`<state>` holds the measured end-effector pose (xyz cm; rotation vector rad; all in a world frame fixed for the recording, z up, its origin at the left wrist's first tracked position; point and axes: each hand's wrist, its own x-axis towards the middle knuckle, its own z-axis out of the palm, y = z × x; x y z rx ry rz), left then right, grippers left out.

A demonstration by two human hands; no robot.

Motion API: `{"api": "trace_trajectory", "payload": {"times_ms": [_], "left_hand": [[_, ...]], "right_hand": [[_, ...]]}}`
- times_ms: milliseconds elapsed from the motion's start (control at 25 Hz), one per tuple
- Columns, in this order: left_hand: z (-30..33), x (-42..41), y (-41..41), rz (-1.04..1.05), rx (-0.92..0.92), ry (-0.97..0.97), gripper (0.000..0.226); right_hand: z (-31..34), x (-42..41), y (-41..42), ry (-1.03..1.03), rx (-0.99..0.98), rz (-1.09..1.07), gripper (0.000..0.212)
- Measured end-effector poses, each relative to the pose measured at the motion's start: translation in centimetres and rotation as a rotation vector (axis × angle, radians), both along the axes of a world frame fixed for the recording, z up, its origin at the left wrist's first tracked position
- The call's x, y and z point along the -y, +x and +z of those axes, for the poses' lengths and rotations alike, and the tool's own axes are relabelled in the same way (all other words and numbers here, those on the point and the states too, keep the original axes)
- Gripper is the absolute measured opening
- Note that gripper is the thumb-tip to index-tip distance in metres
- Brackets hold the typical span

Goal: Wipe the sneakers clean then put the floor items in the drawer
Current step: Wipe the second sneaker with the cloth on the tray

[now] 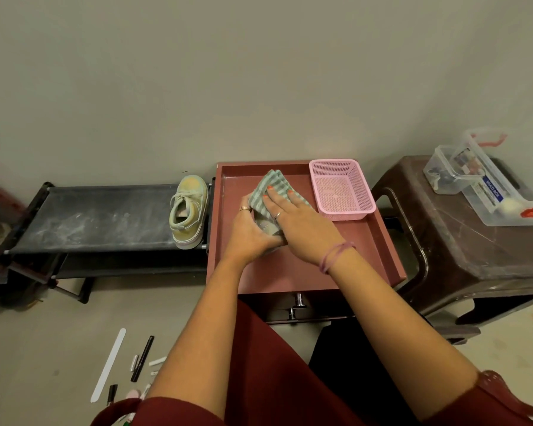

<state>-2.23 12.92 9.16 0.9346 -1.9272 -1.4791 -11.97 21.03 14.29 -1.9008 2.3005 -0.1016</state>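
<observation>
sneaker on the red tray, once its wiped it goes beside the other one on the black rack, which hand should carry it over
Left, probably. The left hand already grips the sneaker and is nearer the rack and the other sneaker. The right hand lies flat on the cloth, farther away.

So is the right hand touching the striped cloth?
Touching. The head view shows the right hand lying flat on the striped cloth, fingers straight and pressing it onto the sneaker that the left hand holds.
</observation>
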Motion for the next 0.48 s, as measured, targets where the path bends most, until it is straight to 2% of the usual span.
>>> {"api": "trace_trajectory", "payload": {"times_ms": [160, 240, 280, 360, 400, 480], "left_hand": [[-0.2, -0.7, -0.5, -0.060, 0.036, -0.014, 0.093], [-0.5, -0.5, -0.5, -0.037, 0.027, -0.005, 0.086], [-0.7, -0.3, -0.4, -0.012, 0.023, -0.010, 0.078], [-1.0, 0.1, 0.0, -0.010, 0.002, -0.012, 0.068], [-1.1, 0.2, 0.3, -0.021, -0.025, 0.020, 0.074], [-1.2, 0.4, 0.8, -0.016, -0.041, 0.038, 0.088]], "right_hand": [[1.1, 3.7, -2.3, 0.131, 0.024, -0.039, 0.072], [1.4, 3.0, -1.2, 0.146, -0.015, -0.027, 0.070], [1.1, 2.0, -0.5, 0.112, -0.054, 0.005, 0.067], [-0.7, -1.1, 1.0, -0.093, -0.110, 0.120, 0.058], [-1.6, -2.6, 1.2, -0.201, -0.067, 0.162, 0.060], [-3.0, -3.9, 0.0, -0.297, 0.171, 0.155, 0.074]]}}
